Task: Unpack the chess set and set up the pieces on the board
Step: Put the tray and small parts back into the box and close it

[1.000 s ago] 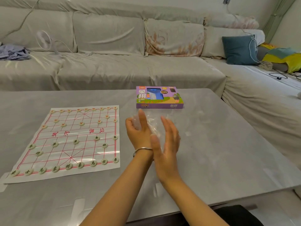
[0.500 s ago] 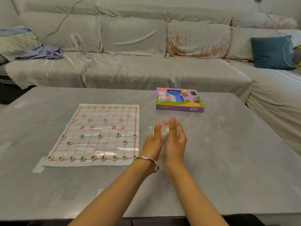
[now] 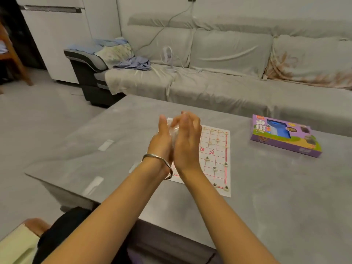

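My left hand [image 3: 162, 139], with a silver bangle on its wrist, and my right hand [image 3: 187, 141] are raised palm to palm above the table. They press a crumpled clear plastic bag [image 3: 173, 130] between them, fingers mostly straight. Behind my hands lies the paper chess board [image 3: 219, 149] with red lines. Round pale chess pieces [image 3: 215, 168] stand on its grid points. My hands hide the board's left part. The purple chess set box [image 3: 283, 136] lies at the right of the table.
The grey table [image 3: 285, 197] has its left corner close to my arms. A covered grey sofa [image 3: 228, 84] runs behind it, with a small white fan [image 3: 167, 56] and blue clothes [image 3: 133, 63] on the seat. Bare floor lies to the left.
My view has swung to the left, so the board now sits behind my hands and the box at the far right. My palms have come closer together on the plastic bag.
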`<control>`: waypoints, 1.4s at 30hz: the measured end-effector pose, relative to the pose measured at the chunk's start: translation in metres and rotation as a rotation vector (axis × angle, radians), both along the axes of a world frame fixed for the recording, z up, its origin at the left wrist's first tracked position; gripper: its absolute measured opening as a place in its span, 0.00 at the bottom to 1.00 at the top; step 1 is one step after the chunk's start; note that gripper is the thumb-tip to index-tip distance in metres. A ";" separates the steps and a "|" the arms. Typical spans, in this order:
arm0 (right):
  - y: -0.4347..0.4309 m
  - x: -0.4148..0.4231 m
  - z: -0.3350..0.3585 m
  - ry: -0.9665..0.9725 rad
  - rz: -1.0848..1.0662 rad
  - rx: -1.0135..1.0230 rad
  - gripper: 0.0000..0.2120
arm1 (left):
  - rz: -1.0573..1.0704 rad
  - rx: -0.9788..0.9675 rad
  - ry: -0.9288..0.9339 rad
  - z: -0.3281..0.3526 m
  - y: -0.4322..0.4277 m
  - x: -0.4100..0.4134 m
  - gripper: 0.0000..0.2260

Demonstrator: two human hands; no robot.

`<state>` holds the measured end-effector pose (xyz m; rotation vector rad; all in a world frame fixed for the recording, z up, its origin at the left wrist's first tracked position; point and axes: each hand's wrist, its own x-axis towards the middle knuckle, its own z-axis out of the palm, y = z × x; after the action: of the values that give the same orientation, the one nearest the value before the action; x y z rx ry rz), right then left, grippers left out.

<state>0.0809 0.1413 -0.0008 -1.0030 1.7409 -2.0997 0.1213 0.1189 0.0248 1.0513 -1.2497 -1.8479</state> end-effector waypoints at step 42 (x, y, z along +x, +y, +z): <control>-0.143 0.333 -0.266 0.642 1.278 1.249 0.38 | 0.416 -0.829 -1.131 -0.309 -0.124 0.493 0.28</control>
<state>0.4139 -0.0014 -0.2667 -1.6085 1.4022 0.1444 0.6146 -0.0050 -0.2841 1.6831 -1.9201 -0.1993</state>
